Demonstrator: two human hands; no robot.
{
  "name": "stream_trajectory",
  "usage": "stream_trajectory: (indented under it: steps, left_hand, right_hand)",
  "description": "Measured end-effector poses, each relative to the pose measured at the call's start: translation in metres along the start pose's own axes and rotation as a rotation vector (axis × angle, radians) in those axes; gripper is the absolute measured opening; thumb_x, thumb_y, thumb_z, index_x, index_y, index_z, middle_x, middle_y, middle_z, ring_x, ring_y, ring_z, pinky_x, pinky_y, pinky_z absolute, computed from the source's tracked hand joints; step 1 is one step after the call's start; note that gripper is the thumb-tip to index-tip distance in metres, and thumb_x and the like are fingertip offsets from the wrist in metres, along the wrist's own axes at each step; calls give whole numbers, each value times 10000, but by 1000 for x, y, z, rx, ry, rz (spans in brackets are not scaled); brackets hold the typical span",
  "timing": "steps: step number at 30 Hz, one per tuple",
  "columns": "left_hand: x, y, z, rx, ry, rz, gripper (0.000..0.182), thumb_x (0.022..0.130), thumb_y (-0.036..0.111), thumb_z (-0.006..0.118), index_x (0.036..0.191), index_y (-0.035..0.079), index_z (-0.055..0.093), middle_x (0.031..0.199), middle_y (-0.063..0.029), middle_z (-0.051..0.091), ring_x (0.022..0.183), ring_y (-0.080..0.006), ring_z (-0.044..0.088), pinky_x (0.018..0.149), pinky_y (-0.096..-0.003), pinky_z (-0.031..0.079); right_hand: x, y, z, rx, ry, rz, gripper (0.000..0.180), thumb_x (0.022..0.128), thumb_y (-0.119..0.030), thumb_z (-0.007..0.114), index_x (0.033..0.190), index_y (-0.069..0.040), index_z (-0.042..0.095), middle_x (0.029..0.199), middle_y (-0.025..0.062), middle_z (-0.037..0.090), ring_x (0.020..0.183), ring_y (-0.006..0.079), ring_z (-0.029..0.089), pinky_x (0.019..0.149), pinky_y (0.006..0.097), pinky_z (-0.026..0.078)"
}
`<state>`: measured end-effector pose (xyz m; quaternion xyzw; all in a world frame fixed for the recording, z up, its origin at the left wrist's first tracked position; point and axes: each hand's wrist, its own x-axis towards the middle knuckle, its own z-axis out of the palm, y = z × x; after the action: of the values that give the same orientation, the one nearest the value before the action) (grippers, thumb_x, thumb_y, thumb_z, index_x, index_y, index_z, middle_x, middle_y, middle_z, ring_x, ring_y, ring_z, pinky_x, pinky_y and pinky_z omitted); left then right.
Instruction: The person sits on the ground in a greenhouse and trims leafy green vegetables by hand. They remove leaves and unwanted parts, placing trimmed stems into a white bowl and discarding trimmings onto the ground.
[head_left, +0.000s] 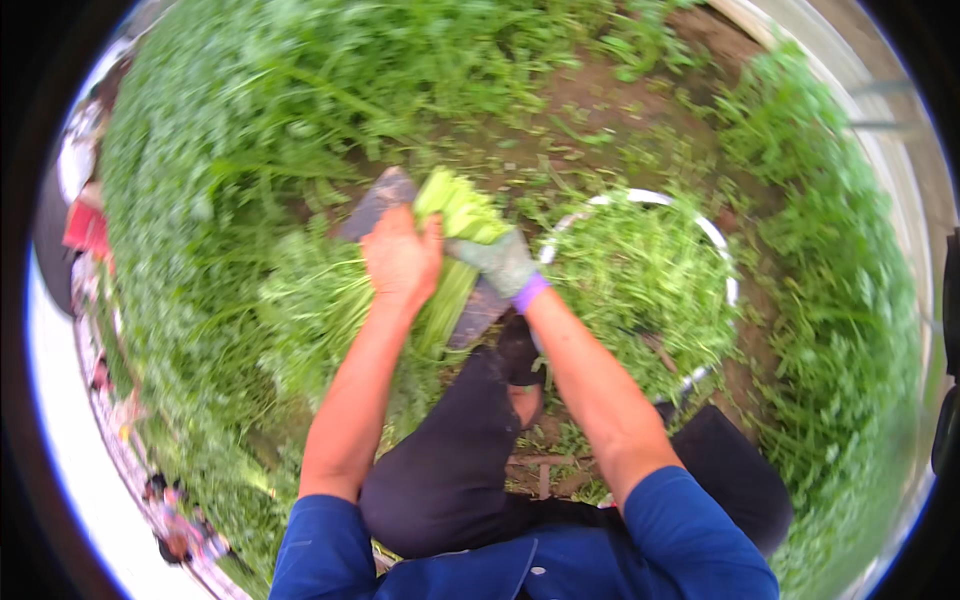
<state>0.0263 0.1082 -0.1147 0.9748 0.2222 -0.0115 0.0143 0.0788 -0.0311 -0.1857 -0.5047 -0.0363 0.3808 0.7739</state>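
My bare left hand (401, 255) lies on a bunch of leafy green stalks (457, 210), its thumb towards the pale cut ends. A grey-green glove with a purple cuff covers my right hand (499, 259), which is closed around the same bunch just below those ends. Under the stalks rests a flat dark board (480, 311); one corner shows beyond my left hand, another near my shoe. The leafy tops spread to the left. Whether my right hand holds anything else is hidden.
Right of my hands stands a white-rimmed round container (731, 289) heaped with loose greens, a dark-bladed tool (660, 349) lying on them. Dense leafy plants (225, 135) grow left and ahead, more (825, 225) at right. Bare soil (600, 105) lies between. Several people are far left.
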Motion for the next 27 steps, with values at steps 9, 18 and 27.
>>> stream_trajectory:
  steps: [9, 18, 27]
  left_hand:
    - [-1, -4, 13, -103, 75, 54, 644, 997, 493, 412, 1346, -41, 503, 1228, -217, 585, 1108, -381, 565, 921, -489, 430]
    - [-9, 7, -24, -48, -224, 163, 1398, 488, 718, 835, 1444, -134, 275, 1374, -296, 465, 1279, -382, 476, 1096, -444, 359]
    - [-17, 32, -24, 64, -114, 10, 1322, 441, 593, 900, 1432, -64, 320, 1274, -186, 503, 1211, -330, 489, 1040, -450, 372]
  right_hand:
    - [-3, -5, -7, -22, 39, 24, 424, 772, -215, 842, 1122, -13, 712, 1073, 77, 733, 949, 124, 659, 880, 315, 524]
    - [-5, -11, -3, 26, -34, -44, 525, 835, -283, 779, 1266, -23, 630, 1207, 96, 687, 1069, 172, 634, 957, 350, 486]
    - [-1, -6, -20, -149, -67, 135, 616, 899, -362, 719, 1365, -3, 532, 1333, 114, 604, 1180, 189, 570, 1038, 347, 434]
